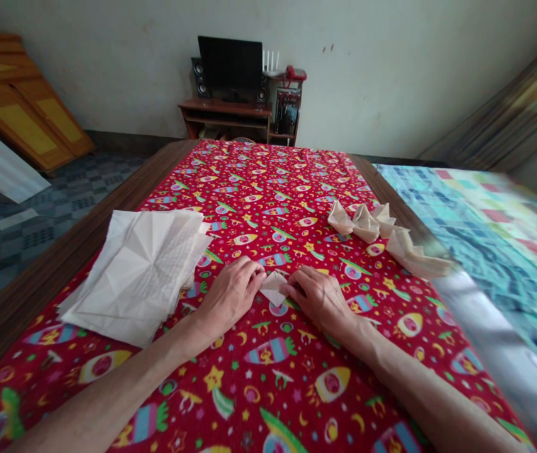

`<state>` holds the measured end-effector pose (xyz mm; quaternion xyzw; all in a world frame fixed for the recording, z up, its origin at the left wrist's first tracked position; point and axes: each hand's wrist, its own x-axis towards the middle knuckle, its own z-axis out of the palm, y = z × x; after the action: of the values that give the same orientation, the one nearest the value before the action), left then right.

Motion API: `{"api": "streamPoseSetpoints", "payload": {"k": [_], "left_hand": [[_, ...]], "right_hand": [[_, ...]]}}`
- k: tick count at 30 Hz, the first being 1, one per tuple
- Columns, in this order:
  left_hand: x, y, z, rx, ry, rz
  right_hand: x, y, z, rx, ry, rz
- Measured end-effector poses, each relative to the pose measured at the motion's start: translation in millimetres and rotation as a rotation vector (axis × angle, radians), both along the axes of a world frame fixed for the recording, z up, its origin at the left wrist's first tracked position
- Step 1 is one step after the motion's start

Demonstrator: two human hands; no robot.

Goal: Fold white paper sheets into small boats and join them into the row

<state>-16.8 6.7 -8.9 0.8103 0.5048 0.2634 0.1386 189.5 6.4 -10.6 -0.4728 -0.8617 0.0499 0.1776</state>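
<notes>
A small folded piece of white paper [274, 289] lies on the red patterned cloth, between my two hands. My left hand [236, 286] pinches its left corner with curled fingers. On the opposite corner, the thumb and fingers of my right hand [320, 297] are closed. Left of my left hand rests a stack of creased white paper sheets [131, 277], the top one marked with radiating folds. Several folded paper shapes [366, 223] with pointed tips stand in a group beyond my right hand, and a longer nested row of them [414, 255] sits nearer the table's right edge.
The red cloth [268, 390] with rockets and stars covers a dark wooden table [121, 195]. To the right is a bed with a blue patterned cover [480, 251]. A desk with a monitor [230, 66] stands against the far wall; a wooden cabinet [27, 100] is at the left.
</notes>
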Motion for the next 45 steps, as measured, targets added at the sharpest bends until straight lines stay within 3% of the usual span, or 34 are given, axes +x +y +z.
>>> {"api": "streamPoseSetpoints", "payload": {"k": [10, 16, 21, 24, 28, 33, 41, 45], "left_hand": [[-0.9, 12.1, 7.8, -0.133, 0.031, -0.065], [-0.6, 12.7, 13.1, -0.242, -0.074, -0.08], [5.8, 8.1, 17.5, -0.318, -0.25, -0.077], [10.2, 4.5, 19.1, -0.228, -0.289, -0.092], [12.7, 0.1, 19.8, -0.056, -0.287, -0.15], [12.2, -3.0, 22.0, 0.051, -0.292, -0.209], [9.0, -0.8, 22.1, -0.052, -0.471, -0.143], [5.6, 0.7, 21.4, -0.125, -0.561, -0.096]], "right_hand": [[0.6, -6.1, -1.4, 0.391, -0.06, 0.206], [0.2, -10.1, 4.8, 0.447, -0.061, 0.285], [1.8, -10.8, 5.5, 0.29, 0.189, 0.177], [0.0, -10.2, 5.7, 0.102, 0.411, 0.101], [-4.8, -9.7, 7.1, -0.125, 0.581, 0.12], [-5.0, -10.4, 10.5, -0.151, 0.67, 0.12], [-3.6, -8.3, 11.7, -0.185, 0.814, 0.111], [-1.4, -5.2, 10.8, -0.188, 0.867, 0.017]]}}
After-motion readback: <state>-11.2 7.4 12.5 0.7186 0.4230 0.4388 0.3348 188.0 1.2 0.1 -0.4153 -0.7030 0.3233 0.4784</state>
